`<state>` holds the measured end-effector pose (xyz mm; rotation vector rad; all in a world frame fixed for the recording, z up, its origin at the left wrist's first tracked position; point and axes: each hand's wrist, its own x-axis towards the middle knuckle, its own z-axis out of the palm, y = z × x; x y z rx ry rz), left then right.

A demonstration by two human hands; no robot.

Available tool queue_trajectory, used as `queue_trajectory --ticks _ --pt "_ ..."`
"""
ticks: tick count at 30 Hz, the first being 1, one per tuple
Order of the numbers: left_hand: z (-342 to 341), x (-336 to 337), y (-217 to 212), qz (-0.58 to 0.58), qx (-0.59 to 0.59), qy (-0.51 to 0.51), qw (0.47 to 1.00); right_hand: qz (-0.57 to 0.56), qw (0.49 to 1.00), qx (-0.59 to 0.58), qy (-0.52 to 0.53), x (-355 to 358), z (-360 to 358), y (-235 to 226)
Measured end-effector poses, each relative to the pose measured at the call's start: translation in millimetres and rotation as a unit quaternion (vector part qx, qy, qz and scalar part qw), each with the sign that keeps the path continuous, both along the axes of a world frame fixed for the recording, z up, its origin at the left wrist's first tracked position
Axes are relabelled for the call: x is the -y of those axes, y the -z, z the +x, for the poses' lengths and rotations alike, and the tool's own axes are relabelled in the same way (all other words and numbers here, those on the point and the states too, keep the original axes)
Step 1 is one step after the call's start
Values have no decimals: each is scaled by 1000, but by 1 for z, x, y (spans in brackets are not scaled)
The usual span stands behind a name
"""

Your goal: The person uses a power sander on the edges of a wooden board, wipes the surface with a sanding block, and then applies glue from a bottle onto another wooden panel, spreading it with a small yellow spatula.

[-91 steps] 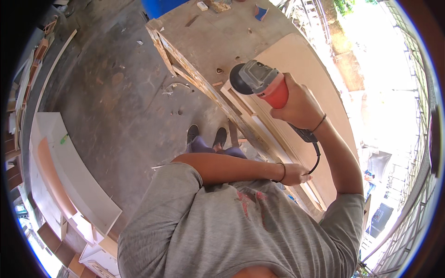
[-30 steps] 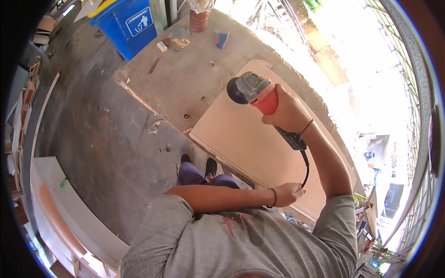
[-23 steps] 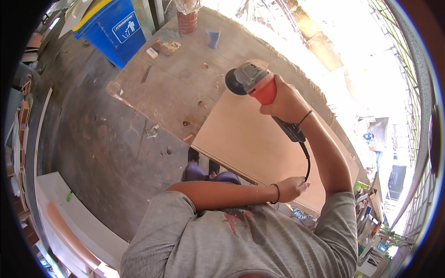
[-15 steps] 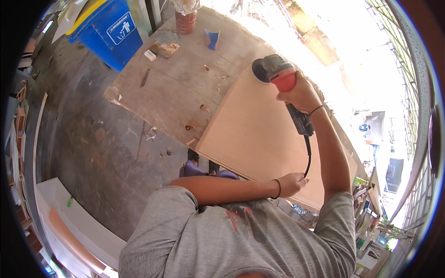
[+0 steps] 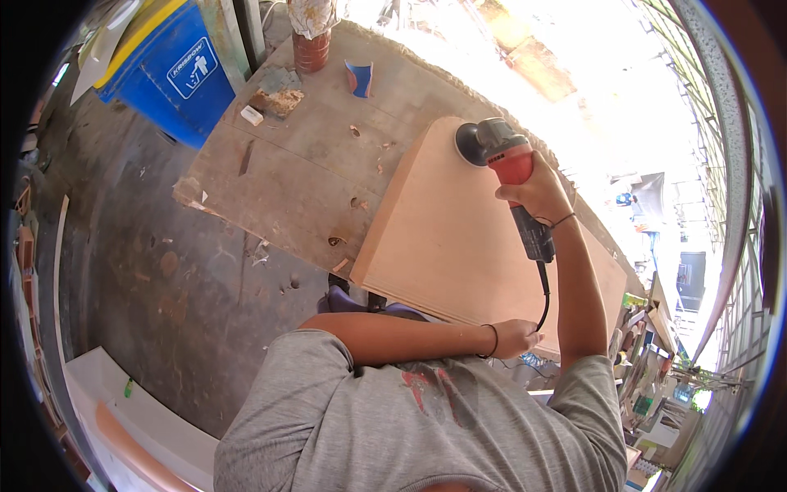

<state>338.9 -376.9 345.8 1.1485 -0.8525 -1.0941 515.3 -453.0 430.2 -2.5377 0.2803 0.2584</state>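
My right hand (image 5: 541, 193) is wrapped round the red and black body of an electric sander (image 5: 515, 166). The sander's round dark pad (image 5: 469, 145) sits tilted at the far end of a flat wooden panel (image 5: 443, 234); whether its whole face touches cannot be seen. From the tool's rear a black power cord (image 5: 546, 295) curves back toward me. My left hand (image 5: 516, 338), reaching across my body, is closed on that cord above the panel's near edge.
The panel lies on a worn wooden workbench (image 5: 283, 193). A folded blue and red sandpaper piece (image 5: 359, 79), a brown cylinder (image 5: 311, 51) and a white block (image 5: 252, 115) stand at its far side. A blue bin (image 5: 168, 78) is at far left, a white box (image 5: 123, 402) at near left.
The sander and my right hand have come slightly nearer along the panel. My left hand still grips the cord. The view has shifted a little.
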Motion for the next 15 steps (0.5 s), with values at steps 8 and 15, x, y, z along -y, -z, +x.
queue_trajectory --ticks 8,15 --pt "4 -9 3 -3 -27 -15 1000 -3 1000 22 11 -7 11 4" --pt "12 -19 -3 0 -23 -69 997 -1 1000 15 -14 -21 28 5"
